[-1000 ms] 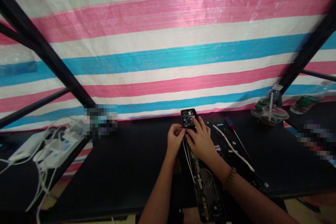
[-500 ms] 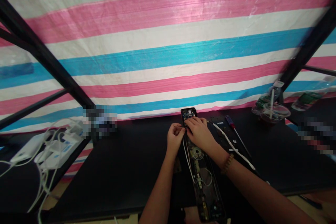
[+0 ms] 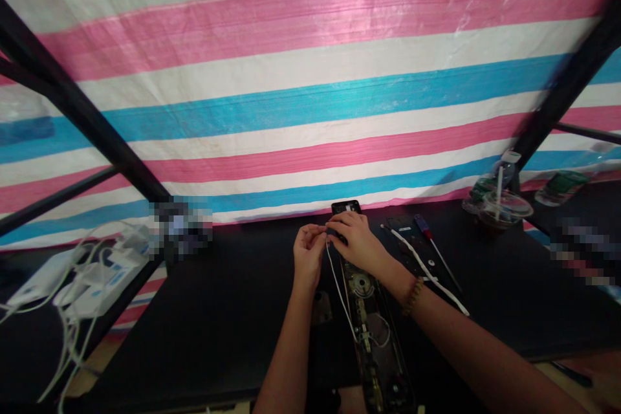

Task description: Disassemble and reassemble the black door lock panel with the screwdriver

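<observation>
A long black casing [image 3: 363, 310] with circuit boards and metal fittings inside lies lengthwise before me, its near end at the bottom of the view. A thin white wire [image 3: 339, 288] runs from its middle up to my fingers. My left hand [image 3: 310, 252], beside the casing's left edge, pinches the upper end of this wire. Over the casing's far part, my right hand [image 3: 356, 239] bends in from the right, its fingertips meeting the left ones at the wire end. The exact tip is hidden by the fingers. A beaded bracelet circles my right wrist.
Right of the casing lie a thick white cable [image 3: 431, 273], a screwdriver [image 3: 429, 236] and a dark flat panel [image 3: 407, 239]. Farther right stand a plastic cup [image 3: 507, 210] and bottles [image 3: 563, 187]. White power strips with cables [image 3: 101, 284] lie at left, near black metal posts [image 3: 116, 149].
Both hands have shifted left, off the casing's far-end board to its left edge. The upper end of the white wire has moved left with them, away from the casing.
</observation>
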### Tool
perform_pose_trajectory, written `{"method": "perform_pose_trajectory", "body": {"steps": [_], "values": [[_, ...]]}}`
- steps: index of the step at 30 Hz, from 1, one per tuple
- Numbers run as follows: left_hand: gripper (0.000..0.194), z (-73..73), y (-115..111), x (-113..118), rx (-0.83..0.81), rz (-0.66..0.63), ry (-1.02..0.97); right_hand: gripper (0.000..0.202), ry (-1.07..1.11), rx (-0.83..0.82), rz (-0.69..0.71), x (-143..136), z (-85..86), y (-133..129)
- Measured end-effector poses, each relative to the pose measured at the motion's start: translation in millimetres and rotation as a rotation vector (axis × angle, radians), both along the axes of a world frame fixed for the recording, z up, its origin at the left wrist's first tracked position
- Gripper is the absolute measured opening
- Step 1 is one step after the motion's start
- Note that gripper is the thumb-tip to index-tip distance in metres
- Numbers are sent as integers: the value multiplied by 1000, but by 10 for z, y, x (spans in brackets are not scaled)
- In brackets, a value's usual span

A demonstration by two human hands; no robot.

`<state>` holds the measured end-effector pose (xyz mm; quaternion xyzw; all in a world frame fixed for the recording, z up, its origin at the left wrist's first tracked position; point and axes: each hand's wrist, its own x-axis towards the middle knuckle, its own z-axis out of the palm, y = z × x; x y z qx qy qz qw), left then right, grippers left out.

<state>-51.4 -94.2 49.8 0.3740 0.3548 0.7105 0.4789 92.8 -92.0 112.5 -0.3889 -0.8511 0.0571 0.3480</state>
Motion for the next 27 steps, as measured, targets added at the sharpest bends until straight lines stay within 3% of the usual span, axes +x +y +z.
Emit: {"method": "perform_pose_trajectory", "body": {"steps": [8, 18, 24, 27], "values": [[40, 95, -33, -50, 84, 66, 51, 22, 111, -134, 80, -43, 3, 6], [41, 109, -70, -65, 64, 3, 108, 21, 180, -214, 234, 59, 59, 10], [35, -20, 27, -58, -19, 48, 243, 22, 111, -129, 64, 169, 58, 146], [34, -113, 68, -11, -85, -26, 354, 16, 17, -73, -19, 230, 7, 217]]}}
